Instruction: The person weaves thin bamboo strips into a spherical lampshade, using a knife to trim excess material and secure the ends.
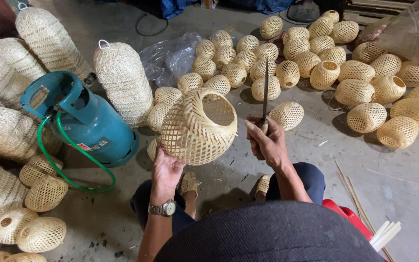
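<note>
Dark-clothed torso (272,233) fills bottom centre of frame, nearest the lens; knees in dark trousers bent to either side, sandalled feet on the concrete floor (403,189).

Pile of small woven bamboo globes (345,58) spreads across upper right, mostly touching one another. Stacked tall woven shades (122,80) stand upper left; more woven baskets (30,228) crowd the left edge and lower left corner.

Teal gas cylinder (90,123) lies tilted at centre left, green hose (59,165) looping from its valve toward the floor.

Woven bamboo lampshade (197,128) held up at centre of frame, off the floor, open mouth turned to upper right, loose weave ends showing round the rim.

Left hand (166,170), wristwatch (163,208) on the wrist, cups the lampshade from below, fingers curled against its lower side.

Right hand (267,143), just right of the lampshade, closed in a fist around the handle of a knife (265,92); blade upright, pointing to top of frame, close to the rim. Contact between blade and rim: cannot tell.

Thin bamboo strips (352,194) lie on the floor lower right, beside a red plastic edge (347,213).
</note>
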